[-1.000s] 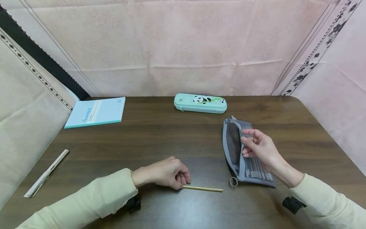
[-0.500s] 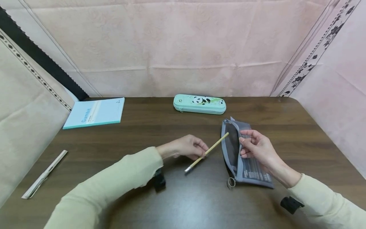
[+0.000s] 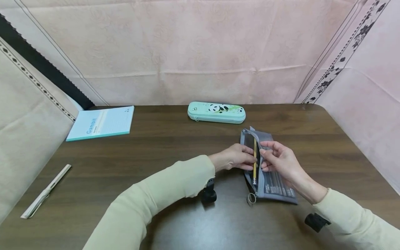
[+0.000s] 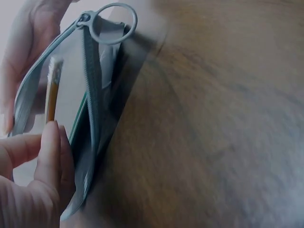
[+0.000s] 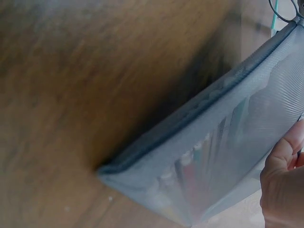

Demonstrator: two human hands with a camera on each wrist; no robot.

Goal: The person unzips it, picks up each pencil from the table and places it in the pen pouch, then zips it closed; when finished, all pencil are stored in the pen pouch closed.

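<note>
The left hand (image 3: 235, 160) pinches the pencil (image 3: 255, 160) lengthwise along the open pouch (image 3: 275, 182) mouth, whose far edge the right hand (image 3: 281, 161) grips.

Cream long sleeves (image 3: 162, 187) on both arms; black wrist-mounted cameras (image 3: 208, 194); bare hands (image 3: 235, 158).

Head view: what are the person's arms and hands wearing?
Both arms wear long pale cream sleeves, the left sleeve and the right sleeve. A small black device sits under each wrist: one on the left, one on the right. Both hands are bare.
</note>
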